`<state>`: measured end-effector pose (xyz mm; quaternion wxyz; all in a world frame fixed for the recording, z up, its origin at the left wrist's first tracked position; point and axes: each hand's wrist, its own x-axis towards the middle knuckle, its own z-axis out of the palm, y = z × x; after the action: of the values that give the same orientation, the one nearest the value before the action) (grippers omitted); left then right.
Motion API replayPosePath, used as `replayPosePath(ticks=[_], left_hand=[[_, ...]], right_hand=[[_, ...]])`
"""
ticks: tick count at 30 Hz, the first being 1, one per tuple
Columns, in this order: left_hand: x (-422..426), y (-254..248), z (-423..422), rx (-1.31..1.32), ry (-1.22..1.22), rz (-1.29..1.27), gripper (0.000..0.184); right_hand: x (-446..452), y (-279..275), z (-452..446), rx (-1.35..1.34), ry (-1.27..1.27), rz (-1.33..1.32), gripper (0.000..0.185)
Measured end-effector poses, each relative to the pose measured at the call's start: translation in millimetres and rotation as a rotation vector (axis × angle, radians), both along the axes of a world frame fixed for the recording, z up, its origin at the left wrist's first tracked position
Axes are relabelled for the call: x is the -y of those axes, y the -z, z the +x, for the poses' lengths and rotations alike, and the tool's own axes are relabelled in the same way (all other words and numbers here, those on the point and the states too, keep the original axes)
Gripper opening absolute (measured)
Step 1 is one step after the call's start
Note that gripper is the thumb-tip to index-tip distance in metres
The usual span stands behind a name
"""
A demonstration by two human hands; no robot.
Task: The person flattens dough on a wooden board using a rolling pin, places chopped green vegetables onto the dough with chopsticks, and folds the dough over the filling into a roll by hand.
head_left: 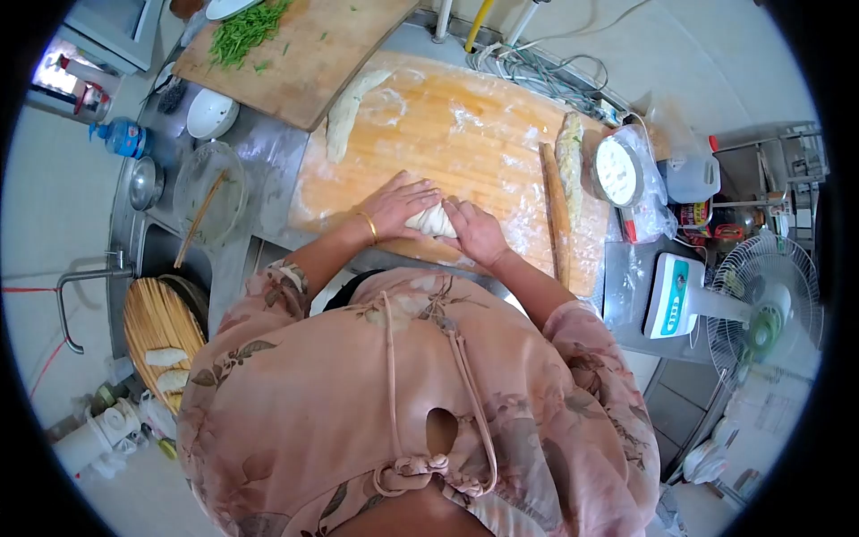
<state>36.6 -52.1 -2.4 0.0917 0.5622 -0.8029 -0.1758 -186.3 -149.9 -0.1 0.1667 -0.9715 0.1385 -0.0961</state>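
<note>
A lump of white dough (432, 221) sits at the near edge of a floured wooden board (429, 134). My left hand (398, 210), with a gold bangle at the wrist, presses its fingers over the left side and top of the lump. On the other side my right hand (477, 233) curls its fingers round the dough, so the lump is gripped between both hands. Its underside is hidden. A rolling pin (555, 215) lies to the right, beside a long dough roll (569, 161) with green bits. Another dough strip (344, 116) rests at the board's upper left.
Chopped greens (246, 36) lie on a second board (304, 63) overlapping the upper left. A glass bowl (210, 192) with chopsticks stands left, near a sink. At right are a bowl of flour (617, 170), a scale (676, 295) and a fan (765, 304).
</note>
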Motion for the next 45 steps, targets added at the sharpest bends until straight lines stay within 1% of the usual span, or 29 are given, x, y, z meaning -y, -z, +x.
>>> replayPosePath(ticks=[3, 4, 6, 7, 11, 13, 16, 19, 21, 24, 25, 27, 29, 31, 32, 34, 35, 38, 40, 43, 45], left_hand=[[-0.9, -28.2, -9.1, 0.023, -0.122, 0.026, 0.084], [-1.3, -22.4, -9.8, -0.02, -0.087, 0.019, 0.083], [1.7, -5.8, -10.5, -0.102, -0.013, -0.001, 0.081], [3.5, -0.4, -11.0, -0.107, -0.013, -0.004, 0.08], [0.0, 13.4, -11.2, -0.082, -0.011, -0.028, 0.076], [2.5, 7.7, -9.6, -0.079, -0.001, -0.044, 0.073], [1.0, 2.3, -10.0, -0.121, -0.016, -0.042, 0.071], [-7.0, 7.7, -15.0, -0.137, -0.045, -0.063, 0.073], [-2.6, 10.6, -14.4, -0.117, -0.045, -0.116, 0.073], [-1.8, 0.5, -10.3, -0.169, -0.029, -0.094, 0.076], [-2.5, -12.5, -6.5, -0.12, -0.152, -0.135, 0.077], [-6.1, -33.7, 6.5, -0.021, -0.4, -0.209, 0.08], [1.7, -2.1, 44.8, 0.028, -0.763, -0.389, 0.086], [19.0, -2.2, 80.3, -0.018, -1.041, -0.293, 0.085], [30.7, 4.4, 96.1, 0.017, -1.12, -0.207, 0.084], [48.1, 20.9, 118.0, 0.083, -1.274, -0.026, 0.083], [47.6, 27.1, 123.2, 0.067, -1.247, -0.024, 0.081], [48.4, 30.4, 131.9, -0.013, -1.182, -0.012, 0.077], [43.8, 32.9, 134.2, -0.109, -1.154, 0.01, 0.074], [36.9, 37.7, 137.8, -0.043, -1.051, 0.006, 0.07], [28.1, 41.3, 137.2, 0.006, -0.977, -0.086, 0.07]], right_hand=[[-3.1, -16.6, -3.5, 0.014, 0.07, -0.015, 0.067], [-5.0, -21.5, -4.4, 0.012, 0.101, -0.015, 0.068], [-4.1, -13.6, -3.7, -0.01, 0.038, -0.009, 0.067], [-1.7, -8.8, -2.2, -0.017, 0.008, -0.009, 0.067], [-5.4, 4.8, 1.0, 0.035, 0.028, 0.012, 0.066], [-2.5, 2.0, 2.2, 0.06, 0.025, 0.006, 0.066], [-3.0, -7.2, 1.3, 0.133, 0.038, 0.063, 0.064], [-7.1, 2.1, 1.4, 0.103, 0.076, -0.039, 0.064], [-8.8, 1.8, 0.9, 0.067, 0.071, -0.019, 0.066], [-5.4, -8.2, 0.6, 0.067, 0.065, 0.04, 0.067], [-6.7, -13.7, 1.4, 0.073, 0.059, 0.076, 0.066], [-8.6, -34.1, -4.6, 0.08, 0.129, 0.047, 0.064], [-4.4, -40.8, -7.6, 0.104, 0.18, 0.025, 0.062], [6.5, -40.2, -7.4, 0.152, 0.225, -0.001, 0.06], [14.4, -38.6, -3.5, 0.149, 0.223, -0.041, 0.056], [27.2, -41.5, 12.1, 0.189, 0.215, -0.05, 0.054], [32.7, -43.3, 21.4, 0.207, 0.209, -0.052, 0.053], [50.8, -57.0, 59.4, 0.017, 0.135, 0.074, 0.05], [64.5, -51.6, 90.8, 0.067, 0.062, 0.049, 0.051], [84.0, -46.9, 144.4, 0.105, -0.036, 0.044, 0.051], [95.1, -40.0, 182.1, 0.129, -0.094, 0.013, 0.05]])
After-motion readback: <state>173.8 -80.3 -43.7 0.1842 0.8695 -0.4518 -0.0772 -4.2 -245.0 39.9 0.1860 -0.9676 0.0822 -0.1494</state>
